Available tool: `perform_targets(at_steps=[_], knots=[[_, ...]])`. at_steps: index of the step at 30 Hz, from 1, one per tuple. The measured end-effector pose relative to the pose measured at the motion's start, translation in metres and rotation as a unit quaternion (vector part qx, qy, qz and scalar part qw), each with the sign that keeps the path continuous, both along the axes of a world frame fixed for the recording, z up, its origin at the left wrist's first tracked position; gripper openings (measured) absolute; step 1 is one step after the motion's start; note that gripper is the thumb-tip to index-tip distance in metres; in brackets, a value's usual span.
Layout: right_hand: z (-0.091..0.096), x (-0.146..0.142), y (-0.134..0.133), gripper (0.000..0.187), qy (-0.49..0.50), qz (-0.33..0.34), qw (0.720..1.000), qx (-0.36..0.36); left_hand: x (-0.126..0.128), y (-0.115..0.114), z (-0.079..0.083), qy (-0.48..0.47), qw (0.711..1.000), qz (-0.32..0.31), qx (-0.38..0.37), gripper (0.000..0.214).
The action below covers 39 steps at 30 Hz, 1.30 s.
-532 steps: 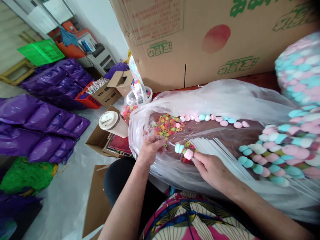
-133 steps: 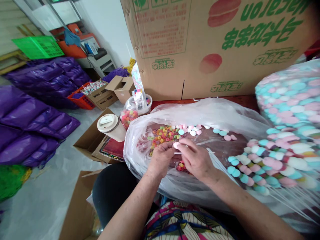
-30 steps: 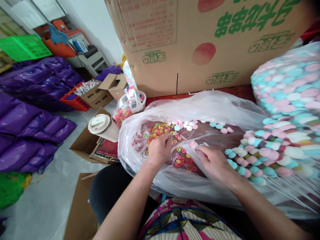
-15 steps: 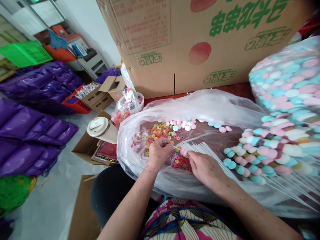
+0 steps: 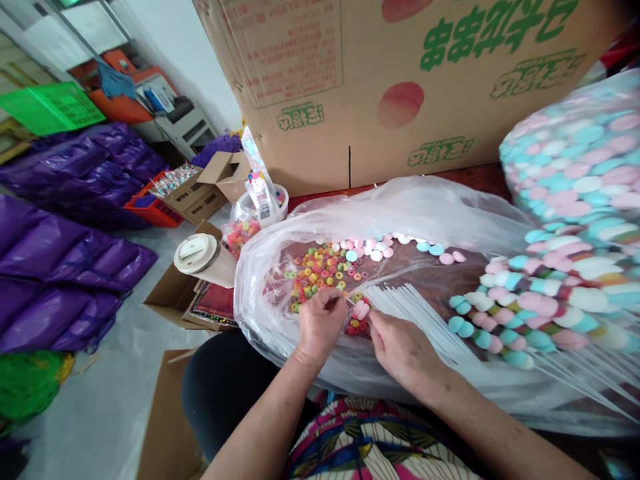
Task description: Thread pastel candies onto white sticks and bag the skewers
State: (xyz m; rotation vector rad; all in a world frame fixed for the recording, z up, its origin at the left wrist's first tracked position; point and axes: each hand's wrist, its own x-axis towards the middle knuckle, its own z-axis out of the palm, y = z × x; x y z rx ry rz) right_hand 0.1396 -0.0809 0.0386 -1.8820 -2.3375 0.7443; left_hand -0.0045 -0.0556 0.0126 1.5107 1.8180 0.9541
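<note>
Pink marshmallow pieces (image 5: 361, 310) sit threaded on a thin white stick between my two hands. My right hand (image 5: 407, 350) is closed around this marshmallow skewer just behind the pink pieces; its fingers hide the rest of the stick. At the other end, my left hand (image 5: 323, 323) pinches near the bare tip, and whether a small ring is also in those fingers cannot be made out. Beneath and beyond them lie colourful candy rings (image 5: 320, 265) and a cluster of red rings (image 5: 356, 328). A bundle of white sticks (image 5: 417, 320) rests beside my right hand.
Clear plastic sheeting (image 5: 400, 200) lines the work surface. Loose marshmallows (image 5: 376, 255) lie at its back. Finished-looking marshmallow skewers (image 5: 540, 307) pile up at right below a full bag (image 5: 575, 153). A large carton (image 5: 310, 153) stands behind; a lidded cup (image 5: 210, 261) is at left.
My right hand and the pink marshmallow pieces have moved slightly left and down, closer to my left hand. The left hand has shifted slightly down.
</note>
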Motion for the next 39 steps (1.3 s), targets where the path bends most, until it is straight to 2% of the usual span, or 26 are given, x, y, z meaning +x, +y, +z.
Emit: perform_targets(at_steps=[2, 4, 5, 8, 11, 13, 15, 17, 18, 20, 22, 23, 25, 27, 29, 31, 34, 36, 37, 39], knots=[[-0.004, -0.002, 0.002, 0.030, 0.014, -0.013, 1.000, 0.010, 0.001, -0.006, 0.001, 0.039, 0.996, -0.068, 0.045, 0.013], [-0.010, 0.002, 0.007, 0.029, 0.044, -0.023, 0.999, 0.019, -0.001, -0.005, 0.002, 0.054, 0.986, -0.144, 0.059, 0.018], [-0.014, 0.006, 0.010, 0.029, 0.060, -0.031, 0.997, 0.025, -0.003, -0.002, 0.004, 0.062, 0.983, -0.162, 0.058, 0.020], [-0.024, 0.021, 0.017, 0.030, 0.082, -0.070, 0.993, 0.052, -0.009, 0.018, 0.009, 0.161, 0.975, -0.149, 0.025, 0.025], [-0.029, 0.030, 0.017, 0.031, 0.075, -0.075, 0.992, 0.061, -0.011, 0.038, 0.014, 0.307, 0.935, -0.170, -0.052, 0.019], [-0.028, 0.031, 0.015, 0.030, 0.062, -0.062, 0.995, 0.047, -0.013, 0.044, 0.016, 0.318, 0.928, -0.177, -0.079, 0.016], [-0.024, 0.027, 0.013, 0.029, 0.039, -0.051, 0.997, 0.034, -0.017, 0.044, 0.015, 0.227, 0.959, -0.148, -0.082, 0.014], [-0.019, 0.022, 0.012, 0.029, 0.027, -0.029, 0.999, 0.026, -0.022, 0.040, 0.014, 0.067, 0.987, -0.097, -0.106, 0.014], [-0.017, 0.020, 0.013, 0.028, 0.026, -0.016, 0.999, 0.022, -0.024, 0.038, 0.013, -0.020, 0.989, -0.068, -0.127, 0.016], [-0.013, 0.014, 0.014, 0.028, 0.024, 0.002, 1.000, 0.016, -0.026, 0.034, 0.011, -0.166, 0.973, -0.008, -0.161, 0.020], [-0.010, 0.008, 0.015, 0.028, 0.014, 0.007, 1.000, 0.008, -0.025, 0.029, 0.009, -0.240, 0.958, 0.029, -0.156, 0.022], [-0.009, 0.006, 0.015, 0.028, 0.005, 0.006, 1.000, 0.004, -0.023, 0.026, 0.007, -0.245, 0.960, 0.032, -0.135, 0.021], [-0.008, 0.001, 0.012, 0.028, -0.013, 0.003, 1.000, 0.002, -0.016, 0.019, 0.003, -0.199, 0.977, 0.014, -0.068, 0.017], [-0.009, -0.001, 0.009, 0.028, -0.023, -0.004, 1.000, 0.014, -0.009, 0.010, -0.001, -0.116, 0.993, -0.033, -0.004, 0.014], [-0.013, 0.001, 0.007, 0.029, -0.014, -0.016, 0.999, 0.040, -0.002, 0.003, -0.002, -0.043, 0.995, -0.083, 0.044, 0.016], [-0.018, 0.009, 0.012, 0.030, 0.021, -0.036, 0.997, 0.069, 0.002, 0.006, 0.001, -0.012, 0.988, -0.142, 0.064, 0.020], [-0.025, 0.029, 0.037, 0.027, 0.079, -0.097, 0.986, 0.113, 0.005, 0.034, 0.013, 0.038, 0.985, -0.163, 0.050, 0.023], [-0.028, 0.039, 0.063, 0.027, 0.090, -0.147, 0.975, 0.138, 0.009, 0.062, 0.020, 0.141, 0.982, -0.120, 0.020, 0.029], [-0.029, 0.042, 0.077, 0.027, 0.087, -0.161, 0.972, 0.146, 0.013, 0.076, 0.022, 0.202, 0.972, -0.118, 0.002, 0.030], [-0.032, 0.043, 0.103, 0.026, 0.077, -0.157, 0.974, 0.146, 0.021, 0.097, 0.022, 0.301, 0.941, -0.155, -0.017, 0.029]])
